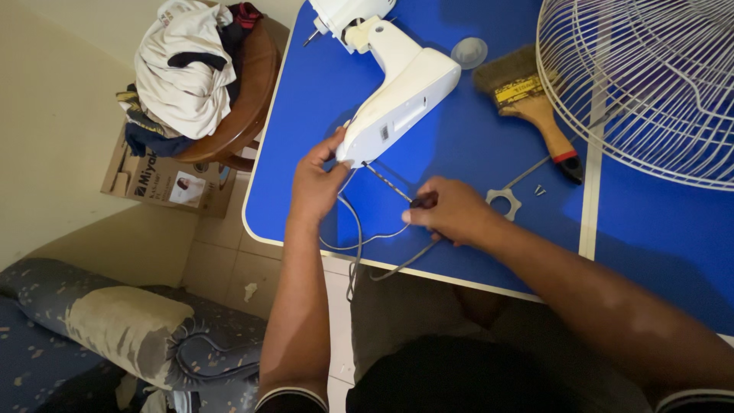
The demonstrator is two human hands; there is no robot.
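A white fan body (401,92) lies on its side on the blue table (650,229). My left hand (315,183) grips its lower end near the table's front edge. My right hand (451,210) is closed around the dark handle of a screwdriver (397,188), whose thin shaft points up-left into the base of the fan body. A grey power cord (359,245) runs from the fan body under my hands and over the table edge.
A white wire fan guard (650,84) lies at the top right. Beside it lie a wooden-handled paintbrush (531,103), a clear round cap (469,52), a small metal bracket (505,203) and two screws (540,189). A round chair with piled clothes (191,69) stands left of the table.
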